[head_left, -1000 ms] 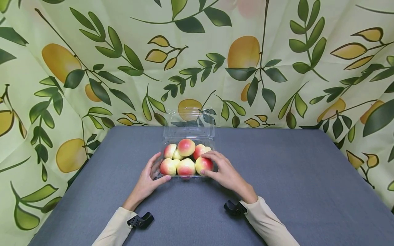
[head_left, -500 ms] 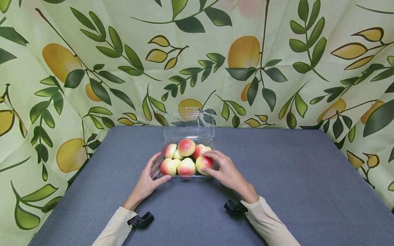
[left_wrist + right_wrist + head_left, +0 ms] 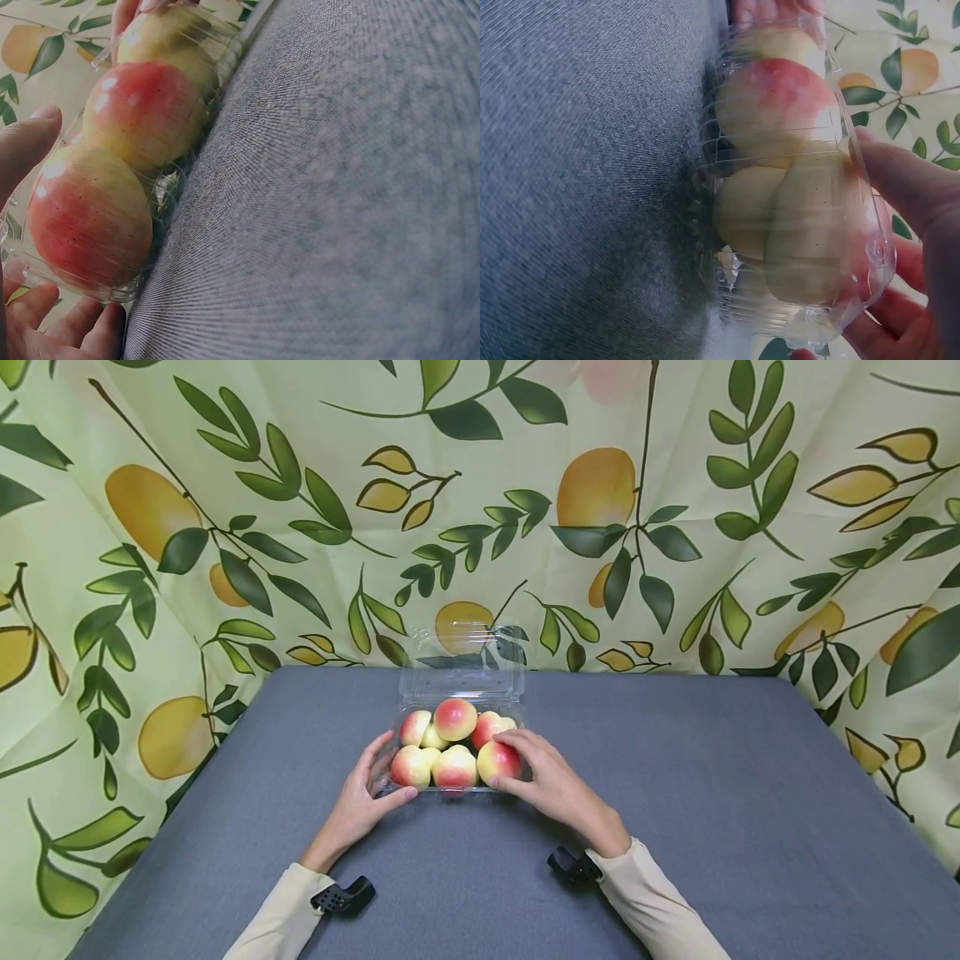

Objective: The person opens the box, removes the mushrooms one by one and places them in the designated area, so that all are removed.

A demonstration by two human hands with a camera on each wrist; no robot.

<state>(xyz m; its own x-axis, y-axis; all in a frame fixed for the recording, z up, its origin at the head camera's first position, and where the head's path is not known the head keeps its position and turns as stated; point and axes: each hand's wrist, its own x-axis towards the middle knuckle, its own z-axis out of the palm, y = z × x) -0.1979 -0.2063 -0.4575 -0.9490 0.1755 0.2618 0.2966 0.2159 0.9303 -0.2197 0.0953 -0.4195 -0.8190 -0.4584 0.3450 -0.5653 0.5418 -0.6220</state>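
A clear plastic clamshell container (image 3: 459, 790) lies on the table with its lid (image 3: 461, 675) raised at the back. Several red and yellow peaches fill it in two rows, one peach (image 3: 455, 720) sitting higher at the back middle. My left hand (image 3: 365, 799) holds the container's left end, thumb by the front rim and fingers around the side, as the left wrist view also shows. At the right front corner, my right hand (image 3: 551, 781) grips a peach (image 3: 500, 763) between thumb and fingers, inside the container. The container's wall partly blurs that peach in the right wrist view.
A grey cloth (image 3: 712, 802) covers the table. Behind it and along the left hangs a fabric backdrop (image 3: 480, 552) printed with leaves and fruit. The raised lid stands close to this backdrop. Each wrist wears a black camera strap (image 3: 342, 897).
My right hand and its peach have shifted by a very small amount at the corner. The left hand and the container have stayed in place.
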